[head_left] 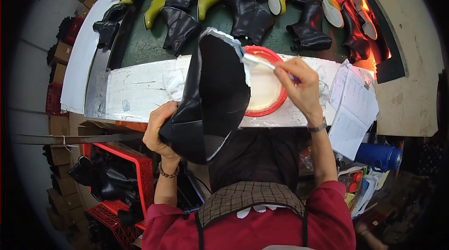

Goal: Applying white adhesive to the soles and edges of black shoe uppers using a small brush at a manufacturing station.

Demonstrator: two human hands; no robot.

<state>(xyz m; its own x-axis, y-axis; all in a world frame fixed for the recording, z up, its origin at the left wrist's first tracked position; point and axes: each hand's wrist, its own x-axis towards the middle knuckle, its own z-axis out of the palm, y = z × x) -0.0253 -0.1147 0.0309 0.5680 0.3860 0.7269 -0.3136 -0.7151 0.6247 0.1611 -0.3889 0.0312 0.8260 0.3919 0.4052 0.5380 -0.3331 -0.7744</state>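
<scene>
At centre left, the white counter (135,86) lies bare, leaving room to pass as far as a crumpled white item (173,84). Mid-frame, a raised black boot upper (222,86) blocks the red-rimmed bowl (269,109) from the left; the right hand (299,81) and brush (259,61) crowd its upper right. Boots (245,16) line the top; an open notebook (353,109) obstructs centre right.

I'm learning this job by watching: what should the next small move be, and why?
Probably a light stroke of the white brush along the edge of the black boot upper: the right hand has the bristles at that edge, which already shows an uneven white layer, and the left hand grips the upper's other side.
</scene>
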